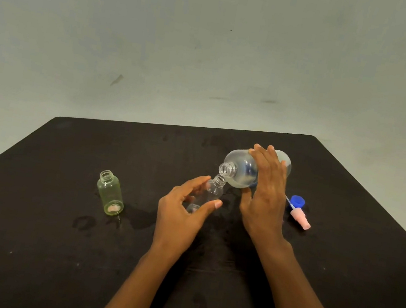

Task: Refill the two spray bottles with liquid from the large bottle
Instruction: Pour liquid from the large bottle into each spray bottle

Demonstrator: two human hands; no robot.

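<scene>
My right hand (266, 190) grips the large clear bottle (240, 169), tipped on its side with its open neck pointing left and down. Its mouth hangs just above the open neck of a small clear spray bottle (210, 191), which my left hand (184, 213) holds between thumb and fingers, leaning toward the large bottle. A second small bottle (110, 192), greenish and uncapped, stands upright on the black table (48, 249) to the left, apart from both hands.
A blue cap (298, 201) and a pink spray head with its tube (299, 217) lie on the table right of my right hand. Wet patches mark the table around the bottles. A pale wall rises behind the table's far edge.
</scene>
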